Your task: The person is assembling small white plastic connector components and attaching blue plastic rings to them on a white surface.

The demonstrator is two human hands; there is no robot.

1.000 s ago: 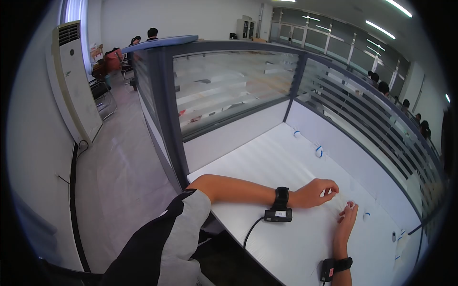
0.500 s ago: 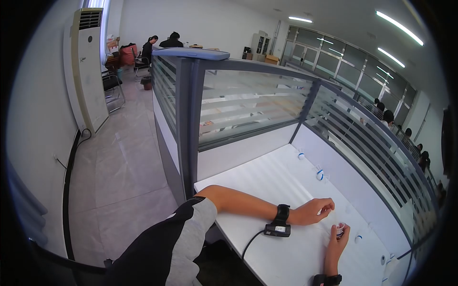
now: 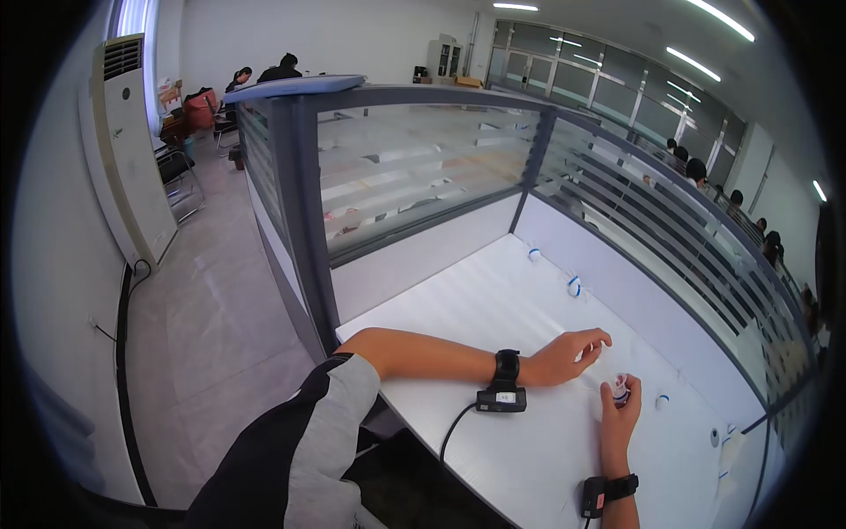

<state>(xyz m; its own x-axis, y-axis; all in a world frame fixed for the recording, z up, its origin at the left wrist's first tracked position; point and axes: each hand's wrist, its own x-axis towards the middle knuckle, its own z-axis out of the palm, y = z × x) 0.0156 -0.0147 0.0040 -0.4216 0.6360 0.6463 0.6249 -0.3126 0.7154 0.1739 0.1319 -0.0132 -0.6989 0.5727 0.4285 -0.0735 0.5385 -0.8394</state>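
My right hand [image 3: 622, 413] is wrapped around a small whitish cup-like piece with a dark band [image 3: 621, 390], held above the white desk [image 3: 529, 441]. Its exact kind is too small to tell. Close by, up and to the left, my left hand [image 3: 568, 357] has loosely curved fingers, with a gap between thumb and fingers and nothing visible in it. Along the desk's far side lie small white pieces with blue bands: one [image 3: 534, 255] near the corner, another [image 3: 575, 286] by the partition, and a third [image 3: 663, 402] right of my right hand.
A grey-framed partition [image 3: 423, 95] with striped glass borders the desk, with a blue flat object [image 3: 304, 86] on its top edge. A cable runs from the black wrist device [image 3: 500, 400]. More white pieces [image 3: 730, 441] lie far right. People sit beyond the partition.
The view has shifted, so the desk and partition appear farther left and higher. My left hand's fingers have spread a little; my right hand still holds the small piece.
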